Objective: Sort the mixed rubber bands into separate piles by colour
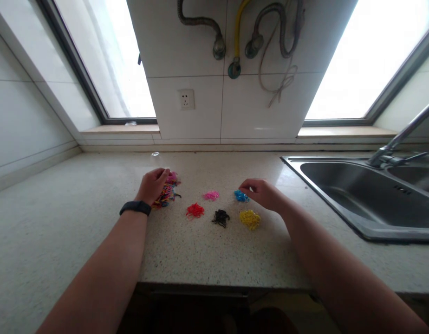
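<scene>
My left hand, with a dark band on its wrist, rests at a mixed heap of coloured rubber bands. Its fingers are curled closed at the heap's far end, beside some pink ones; what they grip is hidden. My right hand is pinched closed over a small blue pile of bands, fingertips at its upper edge; anything between them is too small to make out. Separate piles lie between and below the hands: pink bands, red bands, black bands and yellow bands.
The speckled countertop ends at a front edge close to me. To the right is a steel sink with a faucet. A small clear object sits toward the back, below the wall socket.
</scene>
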`<state>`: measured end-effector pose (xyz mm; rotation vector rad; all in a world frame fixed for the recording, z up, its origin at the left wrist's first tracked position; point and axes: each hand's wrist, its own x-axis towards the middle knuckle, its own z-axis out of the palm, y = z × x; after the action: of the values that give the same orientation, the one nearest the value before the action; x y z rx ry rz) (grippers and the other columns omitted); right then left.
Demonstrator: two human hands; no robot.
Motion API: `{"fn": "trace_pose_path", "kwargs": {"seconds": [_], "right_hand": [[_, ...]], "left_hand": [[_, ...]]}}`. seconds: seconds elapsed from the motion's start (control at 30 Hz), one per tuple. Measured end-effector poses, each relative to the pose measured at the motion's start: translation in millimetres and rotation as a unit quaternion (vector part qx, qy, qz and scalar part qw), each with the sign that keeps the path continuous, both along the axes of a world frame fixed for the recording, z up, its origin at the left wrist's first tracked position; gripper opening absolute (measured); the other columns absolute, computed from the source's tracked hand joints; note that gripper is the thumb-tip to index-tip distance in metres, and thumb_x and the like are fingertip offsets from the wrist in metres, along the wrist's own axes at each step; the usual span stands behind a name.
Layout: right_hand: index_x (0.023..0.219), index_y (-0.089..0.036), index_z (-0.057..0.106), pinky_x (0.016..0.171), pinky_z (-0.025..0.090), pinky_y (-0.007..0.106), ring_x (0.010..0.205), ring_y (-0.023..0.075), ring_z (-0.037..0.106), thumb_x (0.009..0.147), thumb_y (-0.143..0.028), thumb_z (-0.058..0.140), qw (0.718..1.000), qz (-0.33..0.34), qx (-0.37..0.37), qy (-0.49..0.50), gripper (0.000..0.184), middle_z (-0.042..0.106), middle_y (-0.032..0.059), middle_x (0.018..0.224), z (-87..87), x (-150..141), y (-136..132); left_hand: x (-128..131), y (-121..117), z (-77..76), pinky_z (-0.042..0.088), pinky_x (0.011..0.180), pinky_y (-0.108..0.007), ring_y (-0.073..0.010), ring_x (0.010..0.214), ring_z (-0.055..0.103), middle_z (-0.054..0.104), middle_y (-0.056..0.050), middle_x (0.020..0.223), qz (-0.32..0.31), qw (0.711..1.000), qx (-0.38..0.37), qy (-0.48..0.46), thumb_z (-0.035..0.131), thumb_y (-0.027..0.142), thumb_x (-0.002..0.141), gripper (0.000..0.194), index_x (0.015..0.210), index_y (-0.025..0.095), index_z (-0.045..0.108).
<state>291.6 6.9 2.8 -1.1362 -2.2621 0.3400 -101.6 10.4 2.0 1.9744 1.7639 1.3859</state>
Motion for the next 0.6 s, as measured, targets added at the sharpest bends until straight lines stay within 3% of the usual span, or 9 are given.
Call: {"fn": "trace_pose_path", "kwargs": {"seconds": [0.27, 0.37, 0.6], "right_hand": [[0.090, -0.018, 0.072, 0.062, 0.045, 0.031, 0.065, 0.0168, 0.057, 0.085, -0.046, 0.058, 0.991, -0.082, -0.028, 0.100, 0.032, 0.070, 0.0060, 0.077, -26.0, 20.3, 39.1], [0.091, -0.018, 0.072, 0.063, 0.045, 0.031, 0.066, 0.0173, 0.058, 0.085, -0.047, 0.058, 0.990, -0.089, -0.033, 0.106, 0.033, 0.071, 0.0066, 0.078, -26.9, 20.8, 41.5], [0.091, -0.018, 0.072, 0.065, 0.046, 0.032, 0.068, 0.0180, 0.058, 0.084, -0.047, 0.058, 0.988, -0.096, -0.058, 0.104, 0.033, 0.069, 0.0055, 0.076, -26.2, 21.9, 43.4]], "left_hand": [[-1.4, -5.6, 1.1, 0.042, 0.063, -0.024, -0.0157, 0.069, 0.062, 0.073, -0.003, 0.079, -0.097, 0.987, -0.074, 0.103, 0.047, 0.047, 0.092, 0.040, 0.091, 0.018, 0.075], [-5.5, -7.2, -1.1, 0.042, 0.061, -0.024, -0.0152, 0.065, 0.060, 0.072, -0.003, 0.075, -0.131, 0.976, -0.109, 0.132, 0.053, 0.046, 0.088, 0.036, 0.094, 0.019, 0.076], [-10.4, -5.9, -4.0, 0.045, 0.063, -0.029, -0.0194, 0.069, 0.064, 0.074, -0.007, 0.080, -0.144, 0.965, -0.139, 0.168, 0.066, 0.036, 0.077, 0.022, 0.088, 0.024, 0.080]]}}
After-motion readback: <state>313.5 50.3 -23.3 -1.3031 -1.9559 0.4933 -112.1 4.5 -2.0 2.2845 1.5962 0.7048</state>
